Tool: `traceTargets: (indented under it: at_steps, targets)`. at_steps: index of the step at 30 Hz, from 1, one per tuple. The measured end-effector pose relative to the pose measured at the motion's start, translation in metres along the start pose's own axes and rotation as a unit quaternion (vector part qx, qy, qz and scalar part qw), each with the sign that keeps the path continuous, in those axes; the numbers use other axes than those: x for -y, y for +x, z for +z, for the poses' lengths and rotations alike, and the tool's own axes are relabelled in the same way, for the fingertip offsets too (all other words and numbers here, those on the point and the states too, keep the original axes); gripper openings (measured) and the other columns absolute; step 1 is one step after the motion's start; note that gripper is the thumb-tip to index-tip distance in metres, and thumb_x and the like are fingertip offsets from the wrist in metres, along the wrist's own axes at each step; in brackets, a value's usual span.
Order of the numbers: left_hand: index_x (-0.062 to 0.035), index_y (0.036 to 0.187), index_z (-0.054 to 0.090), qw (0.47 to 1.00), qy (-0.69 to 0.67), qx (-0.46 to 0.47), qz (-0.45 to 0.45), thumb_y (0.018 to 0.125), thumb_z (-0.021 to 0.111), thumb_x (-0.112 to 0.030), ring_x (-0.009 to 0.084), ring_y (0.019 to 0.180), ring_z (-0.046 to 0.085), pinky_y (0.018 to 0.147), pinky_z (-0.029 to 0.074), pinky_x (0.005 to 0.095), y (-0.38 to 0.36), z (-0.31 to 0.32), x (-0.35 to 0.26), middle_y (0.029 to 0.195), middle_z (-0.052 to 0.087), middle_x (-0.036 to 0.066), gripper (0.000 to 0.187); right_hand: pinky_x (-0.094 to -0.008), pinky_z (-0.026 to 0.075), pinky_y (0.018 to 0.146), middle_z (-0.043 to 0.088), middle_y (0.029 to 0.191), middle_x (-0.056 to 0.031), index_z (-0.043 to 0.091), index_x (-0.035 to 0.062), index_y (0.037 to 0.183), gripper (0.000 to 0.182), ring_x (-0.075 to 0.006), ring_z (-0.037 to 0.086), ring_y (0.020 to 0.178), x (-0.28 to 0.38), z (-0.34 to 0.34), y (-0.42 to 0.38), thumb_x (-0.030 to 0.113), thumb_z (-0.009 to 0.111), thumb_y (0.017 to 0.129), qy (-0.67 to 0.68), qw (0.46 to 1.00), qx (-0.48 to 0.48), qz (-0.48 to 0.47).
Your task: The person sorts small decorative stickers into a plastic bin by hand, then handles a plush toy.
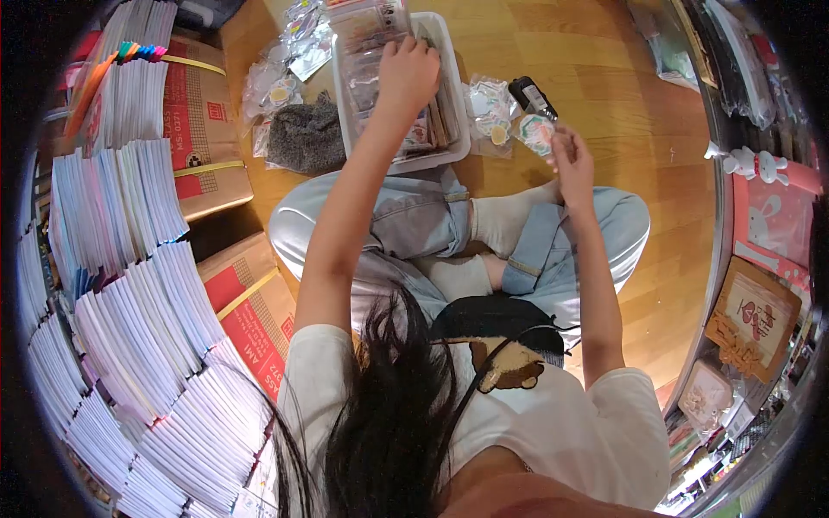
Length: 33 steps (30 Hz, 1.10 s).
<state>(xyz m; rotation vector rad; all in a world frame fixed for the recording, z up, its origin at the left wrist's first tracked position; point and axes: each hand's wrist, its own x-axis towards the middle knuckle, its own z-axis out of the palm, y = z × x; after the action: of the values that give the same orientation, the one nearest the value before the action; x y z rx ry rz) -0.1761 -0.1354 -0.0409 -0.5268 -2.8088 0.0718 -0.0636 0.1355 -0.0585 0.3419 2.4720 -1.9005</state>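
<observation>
A white plastic bin (462,142) stands on the floor in front of my crossed legs, filled with upright clear packets (367,73) of printed paper pieces. My left hand (410,78) reaches into it, fingers curled over the packets' upper edges; the fingertips are partly hidden. My right hand (571,164) is by my knee, thumb and fingers pinching a small sticker packet (535,134) with a green and pink print. Close to that packet lie a black device (532,97) with a pale label and more small clear packets (490,112).
Left of the bin are a dark grey knitted cloth (306,135) and loose plastic packets (269,91). Tall stacks of booklets (117,203) and cardboard boxes (203,112) line the left side. A shelf with a rabbit figure (756,164) and framed items borders the right.
</observation>
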Motion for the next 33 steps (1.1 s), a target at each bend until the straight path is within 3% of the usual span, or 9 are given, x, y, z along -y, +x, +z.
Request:
traceTargets:
  at_steps: [3,6,8,10,13,15,24,27,33]
  targets:
    - [-0.0099,0.099,0.061,0.997,0.007,0.066,-0.025,0.078,0.058,-0.020,0.0222,0.107,0.051,0.086,0.039,0.0424,-0.005,-0.010,-0.005,0.108,0.060,0.000,0.024,-0.0205,0.044,0.052,0.064,0.099,-0.0090,0.057,0.0002,0.113,0.031,-0.0100,0.060,0.063,0.040,0.006,0.031,0.020,0.056,0.089,0.017,1.000,0.002,0.005]
    - [-0.0140,0.115,0.056,0.999,-0.009,-0.030,-0.031,0.078,0.058,-0.020,0.0217,0.110,0.048,0.086,0.037,0.0436,-0.017,0.010,0.000,0.118,0.057,-0.001,0.037,-0.0209,0.045,0.053,0.064,0.101,-0.0101,0.056,-0.0014,0.115,0.036,-0.0100,0.060,0.064,0.064,0.033,0.071,0.023,0.057,0.088,-0.023,0.999,0.027,-0.026]
    - [-0.0176,0.123,0.051,0.999,0.010,0.014,-0.041,0.079,0.056,-0.022,0.0218,0.113,0.046,0.087,0.036,0.0449,-0.012,0.011,0.000,0.123,0.054,-0.003,0.044,-0.0188,0.042,0.050,0.064,0.089,-0.0067,0.056,-0.0026,0.114,0.034,-0.0076,0.059,0.060,0.087,0.059,0.097,0.020,0.058,0.089,-0.076,0.991,0.070,-0.089]
    - [-0.0204,0.128,0.048,0.998,0.025,0.048,-0.042,0.081,0.054,-0.023,0.0220,0.115,0.044,0.089,0.034,0.0457,-0.006,0.018,-0.001,0.125,0.053,-0.004,0.048,-0.0264,0.046,0.053,0.065,0.091,-0.0109,0.058,-0.0024,0.109,0.036,-0.0155,0.062,0.062,0.101,0.086,0.121,0.027,0.057,0.088,-0.090,0.982,0.099,-0.135]
    - [-0.0224,0.130,0.047,0.995,0.039,0.080,-0.033,0.082,0.050,-0.025,0.0218,0.117,0.043,0.090,0.032,0.0454,0.002,0.026,0.003,0.125,0.053,-0.004,0.048,-0.0398,0.049,0.067,0.064,0.082,-0.0188,0.063,0.0022,0.095,0.018,-0.0353,0.062,0.077,0.106,0.128,0.162,0.008,0.060,0.078,-0.124,0.982,0.106,-0.101]
    - [-0.0221,0.130,0.047,0.993,0.037,0.106,-0.027,0.083,0.048,-0.026,0.0208,0.118,0.042,0.091,0.031,0.0443,0.003,0.022,0.005,0.125,0.054,-0.005,0.047,-0.0400,0.049,0.067,0.064,0.082,-0.0192,0.064,0.0022,0.095,0.019,-0.0354,0.063,0.076,0.110,0.146,0.172,0.010,0.061,0.077,-0.199,0.960,0.070,-0.187]
    - [-0.0162,0.124,0.054,0.996,-0.010,0.086,-0.012,0.080,0.050,-0.025,0.0201,0.115,0.044,0.086,0.033,0.0428,-0.002,0.020,0.010,0.118,0.058,-0.003,0.045,-0.0431,0.049,0.070,0.063,0.084,-0.0214,0.064,0.0022,0.087,0.020,-0.0366,0.062,0.081,0.112,0.177,0.191,0.017,0.063,0.074,-0.401,0.871,0.090,-0.268]
    - [-0.0094,0.095,0.065,0.998,-0.053,0.011,-0.018,0.070,0.061,-0.024,0.0194,0.111,0.045,0.087,0.032,0.0409,-0.004,0.027,0.011,0.100,0.063,0.000,0.029,-0.0432,0.049,0.070,0.063,0.085,-0.0213,0.063,0.0024,0.086,0.019,-0.0366,0.062,0.082,0.116,0.180,0.192,0.016,0.063,0.073,-0.461,0.849,0.098,-0.238]
    - [-0.0094,0.077,0.068,0.998,-0.059,-0.017,-0.022,0.069,0.063,-0.025,0.0199,0.107,0.046,0.083,0.033,0.0397,-0.003,0.027,0.012,0.090,0.061,0.000,0.018,-0.0443,0.048,0.068,0.063,0.083,-0.0207,0.063,0.0041,0.082,0.015,-0.0364,0.062,0.080,0.111,0.178,0.190,0.014,0.062,0.071,-0.453,0.837,0.109,-0.287]
